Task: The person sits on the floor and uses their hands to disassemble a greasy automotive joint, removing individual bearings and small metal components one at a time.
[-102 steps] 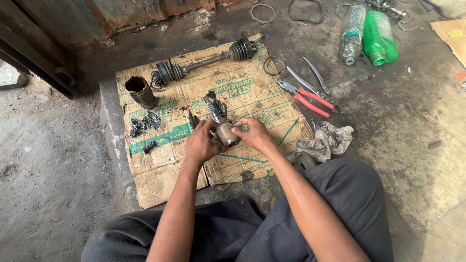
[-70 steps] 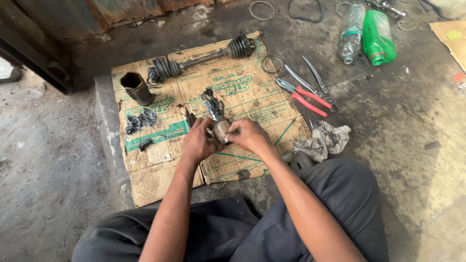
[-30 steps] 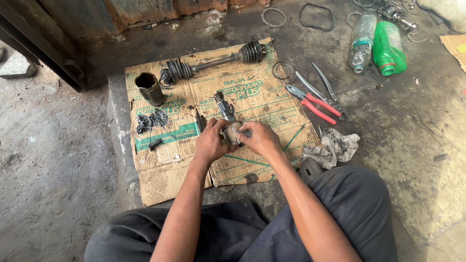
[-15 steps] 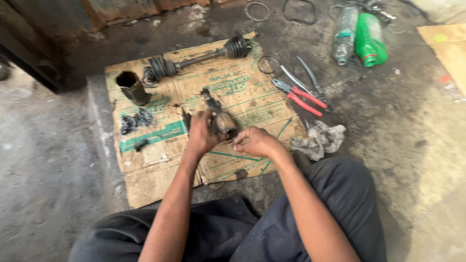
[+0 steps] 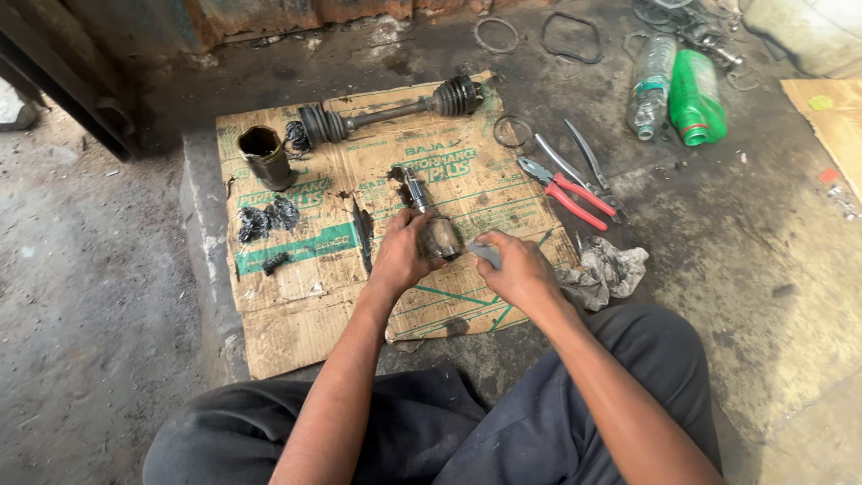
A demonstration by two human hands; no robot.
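Down on the flattened brown cardboard sheet (image 5: 296, 314) spread over the concrete floor, the left hand (image 5: 400, 256) is wrapped around the side of a greasy grey metal joint with a short stub shaft (image 5: 433, 229), fingers closed on its rounded body. That piece stands tilted, its long axis running up and away from the person, shaft end pointing toward the far edge of the cardboard. Just beside it, on the thumb side, the right hand (image 5: 516, 269) is closed on a small grey scrap, cloth or pad, I cannot tell which (image 5: 485, 254), and that scrap sits a touch short of the joint's body, so the left hand is the one on the part. Beyond the left hand's knuckles lies a long black axle shaft with ribbed rubber boots (image 5: 386, 112), crosswise. Further out from that hand stands a dark open metal cup (image 5: 263, 154), with black grease clumps (image 5: 268, 218) nearer. Out past the right hand lie red-handled pliers (image 5: 566, 187), and a crumpled grey rag (image 5: 606, 269) close by its wrist.
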